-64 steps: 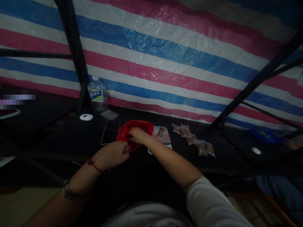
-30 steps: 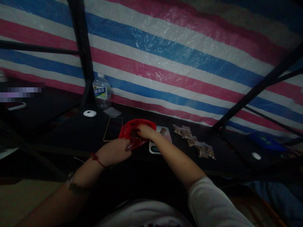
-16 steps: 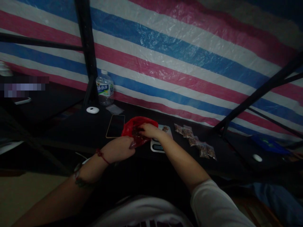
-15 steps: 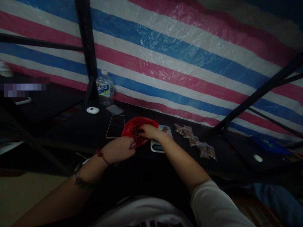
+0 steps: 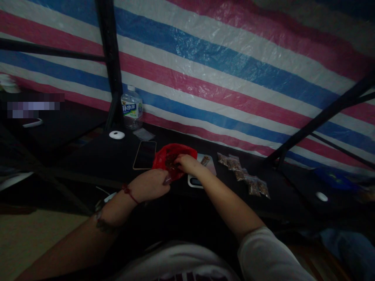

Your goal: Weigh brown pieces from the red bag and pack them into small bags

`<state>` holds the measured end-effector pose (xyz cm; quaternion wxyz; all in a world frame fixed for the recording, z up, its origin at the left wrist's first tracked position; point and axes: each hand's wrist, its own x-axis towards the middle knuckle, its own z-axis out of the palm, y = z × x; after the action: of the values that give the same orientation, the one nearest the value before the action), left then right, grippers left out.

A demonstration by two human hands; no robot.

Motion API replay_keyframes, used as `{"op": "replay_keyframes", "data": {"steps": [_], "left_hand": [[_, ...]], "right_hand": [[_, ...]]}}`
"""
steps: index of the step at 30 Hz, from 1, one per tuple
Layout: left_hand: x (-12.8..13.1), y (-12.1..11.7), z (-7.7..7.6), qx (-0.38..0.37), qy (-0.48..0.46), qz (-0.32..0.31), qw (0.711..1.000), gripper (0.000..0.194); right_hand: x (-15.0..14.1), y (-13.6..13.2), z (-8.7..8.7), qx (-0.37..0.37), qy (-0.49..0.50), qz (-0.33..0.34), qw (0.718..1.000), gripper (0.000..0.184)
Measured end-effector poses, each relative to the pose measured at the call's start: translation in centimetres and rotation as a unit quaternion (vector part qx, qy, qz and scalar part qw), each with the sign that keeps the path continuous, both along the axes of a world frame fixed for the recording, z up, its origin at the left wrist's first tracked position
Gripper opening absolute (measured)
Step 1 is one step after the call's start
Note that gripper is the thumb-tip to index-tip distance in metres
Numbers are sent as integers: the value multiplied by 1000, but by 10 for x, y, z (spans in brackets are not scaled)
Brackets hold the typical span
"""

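Compared with two seconds ago, the right hand (image 5: 187, 163) sits farther to the right within the mouth of the red plastic bag (image 5: 160, 157), baring more of the brown, loose contents (image 5: 170, 160); the display (image 5: 195, 182) of the white digital scale (image 5: 213, 168), then behind the forearm, now shows.

The left hand (image 5: 152, 184) is closed on the bag's near rim, presumably to keep the soft mouth from sagging; a glossy, paler bit of plastic shows at its fingertips, too dim to tell whether it belongs to the bag; the right hand's fingers point down inside, drawn fairly narrow, though I cannot tell whether they grip anything.

The bag lies straight ahead of the person on the black tabletop, between the smartphone (image 5: 145, 155) and the scale, close enough, I'd judge, that neither arm must stretch; a small clear packet (image 5: 205, 160) of brown bits rests on the scale's pan.

Off to the right, filled clear bags (image 5: 240, 174) lie in an overlapping row, apparently kept out of the arms' way; flat clear bags (image 5: 143, 134) lie beside the labelled plastic bottle (image 5: 131, 111), beyond the phone.
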<state>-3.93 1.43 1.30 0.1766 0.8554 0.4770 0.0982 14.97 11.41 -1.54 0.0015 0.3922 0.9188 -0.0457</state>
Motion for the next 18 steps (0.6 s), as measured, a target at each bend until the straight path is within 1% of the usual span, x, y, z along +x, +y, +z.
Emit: {"op": "replay_keyframes", "data": {"steps": [8,16,18], "left_hand": [[8,0,-3,15,-6,-13,1000,11],[9,0,-5,26,-14,-14,999,10],[9,0,-5,25,-15,-13,999,10]], "right_hand": [[1,14,6,-2,-18,49,999,24],[6,17,5,9,1,56,998,24],[8,18,5,16,11,54,998,30]]}}
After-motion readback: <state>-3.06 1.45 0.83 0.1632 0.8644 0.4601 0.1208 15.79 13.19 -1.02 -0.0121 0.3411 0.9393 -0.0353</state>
